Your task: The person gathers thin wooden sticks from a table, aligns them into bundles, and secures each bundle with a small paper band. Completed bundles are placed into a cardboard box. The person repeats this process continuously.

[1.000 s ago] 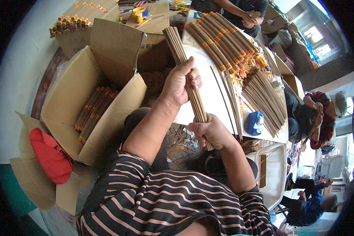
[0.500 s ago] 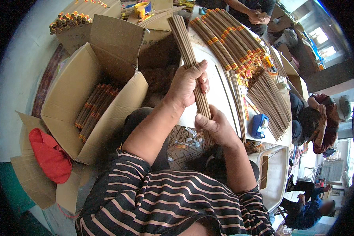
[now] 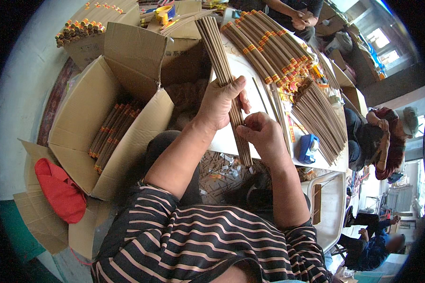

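Brown stick bundle slants 11-to-5 o'clock, left hand wrapped round middle. Right hand at left's 4 o'clock, fingers curled; whether pinching sticks, cannot tell. Cardboard box, 8 o'clock.

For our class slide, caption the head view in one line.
Left hand holding a bundle of brown sticks, right hand at its lower half, beside an open cardboard box.

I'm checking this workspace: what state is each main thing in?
Left hand, closed around held sticks
Held sticks, bunched, tilted
Right hand, curled, hold unclear
Large box, open, bundles inside
Table bundles, banded, piled
Table sticks, side by side
Tape dispenser, fitted with a roll
Red cloth, crumpled
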Motion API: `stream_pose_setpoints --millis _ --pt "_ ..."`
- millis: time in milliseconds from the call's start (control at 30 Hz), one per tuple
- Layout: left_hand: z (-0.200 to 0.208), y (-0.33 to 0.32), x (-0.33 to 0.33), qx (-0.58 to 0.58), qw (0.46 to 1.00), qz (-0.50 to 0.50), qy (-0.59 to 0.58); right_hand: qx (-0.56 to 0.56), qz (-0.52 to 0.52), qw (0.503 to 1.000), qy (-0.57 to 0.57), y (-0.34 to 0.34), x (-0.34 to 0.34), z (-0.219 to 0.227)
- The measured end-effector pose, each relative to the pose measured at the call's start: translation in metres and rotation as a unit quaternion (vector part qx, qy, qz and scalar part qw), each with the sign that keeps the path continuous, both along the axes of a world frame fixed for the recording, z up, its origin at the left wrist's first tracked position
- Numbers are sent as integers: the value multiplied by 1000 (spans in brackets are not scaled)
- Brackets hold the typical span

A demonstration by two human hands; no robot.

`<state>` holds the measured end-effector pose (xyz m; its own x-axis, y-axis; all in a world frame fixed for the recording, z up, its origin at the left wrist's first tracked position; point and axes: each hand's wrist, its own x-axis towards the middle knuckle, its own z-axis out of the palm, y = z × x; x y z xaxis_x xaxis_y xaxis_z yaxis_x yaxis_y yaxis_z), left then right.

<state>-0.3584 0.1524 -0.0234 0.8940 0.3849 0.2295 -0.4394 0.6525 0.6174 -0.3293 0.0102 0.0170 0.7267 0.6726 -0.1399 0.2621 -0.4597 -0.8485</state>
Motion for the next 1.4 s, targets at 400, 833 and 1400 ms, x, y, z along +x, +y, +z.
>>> stream_pose_setpoints --millis 400,833,1400 --pt "2 3 -2 -64 998 -19 10 -12 87 996 21 -1 14 11" --pt "-2 70 -13 -201 972 119 17 -220 110 969 -26 -80 9 40" --pt "-3 33 2 -136 989 -30 -46 -168 -41 958 -227 -55 108 -60"
